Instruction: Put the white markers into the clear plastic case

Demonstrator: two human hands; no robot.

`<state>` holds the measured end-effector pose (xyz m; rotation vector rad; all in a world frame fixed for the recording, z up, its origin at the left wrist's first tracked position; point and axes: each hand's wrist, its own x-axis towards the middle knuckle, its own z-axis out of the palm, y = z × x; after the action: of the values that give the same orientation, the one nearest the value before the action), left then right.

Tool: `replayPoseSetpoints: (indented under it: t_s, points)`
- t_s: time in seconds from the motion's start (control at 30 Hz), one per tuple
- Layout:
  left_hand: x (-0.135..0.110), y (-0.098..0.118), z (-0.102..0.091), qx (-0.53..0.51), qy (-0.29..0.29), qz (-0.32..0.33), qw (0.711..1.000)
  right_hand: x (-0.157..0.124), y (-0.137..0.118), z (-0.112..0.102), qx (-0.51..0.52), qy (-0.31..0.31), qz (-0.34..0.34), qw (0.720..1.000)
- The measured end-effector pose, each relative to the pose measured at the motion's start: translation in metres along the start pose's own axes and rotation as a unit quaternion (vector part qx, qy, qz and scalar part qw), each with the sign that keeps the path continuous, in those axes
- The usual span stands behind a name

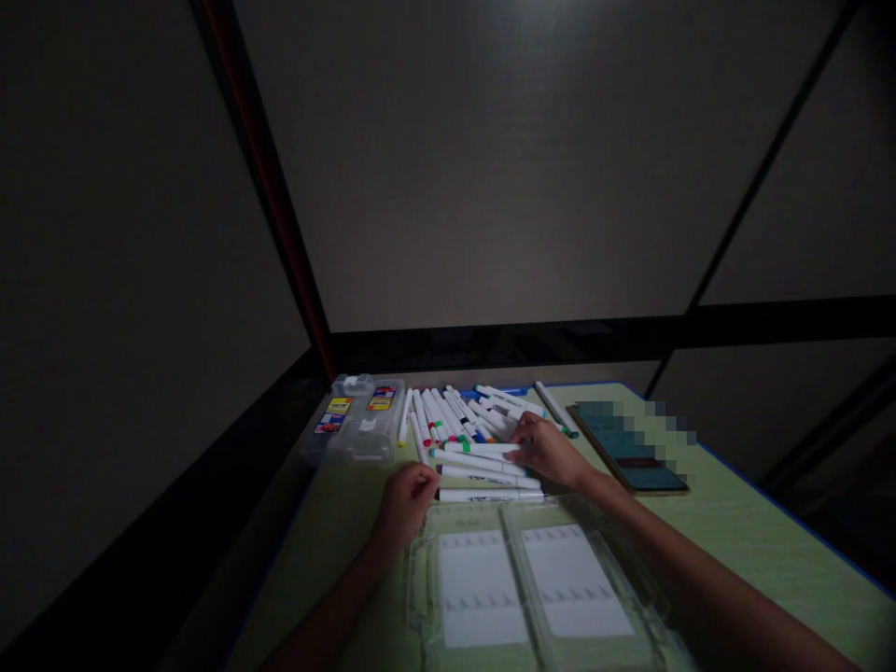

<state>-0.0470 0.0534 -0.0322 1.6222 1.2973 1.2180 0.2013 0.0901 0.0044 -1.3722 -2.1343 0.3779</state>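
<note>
A dim room, possibly in a home, is indicated by panelled walls [504, 205]. Markers [490, 496] are spread on a small desk [749, 532].

Clock positions refer to the centre of the markers [483, 461]. Markers: white barrels, some with black print; ends or bands in yellow, red, green, black, blue, orange, purple and teal. Tray [516, 579], 6 o'clock: clear, showing two white panels [483, 569] crossed by rows of small grey marks. Case [382, 425], 9 o'clock: clear, with yellow, blue and red labels [340, 406]. Phone [616, 443], 3 o'clock: teal screen, dark red patch, tan edge. Table [756, 560]: pale green, blue-edged. Wall [490, 187], 12 o'clock: grey-brown. Post [269, 187], 10 o'clock: dark red.
</note>
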Motion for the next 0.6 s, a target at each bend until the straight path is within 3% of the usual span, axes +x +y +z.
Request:
replayPoseSetpoints:
  t_s: [0.3,0.6]
  points:
    - [0.001,0.013,-0.003,-0.059,0.036,-0.003,0.998,-0.021,-0.016,-0.005,0.081,0.026,0.004,0.996]
    - [-0.003,0.019,-0.006,-0.147,-0.018,-0.036,0.988,-0.035,-0.038,-0.006,0.13,0.001,-0.01,0.992]
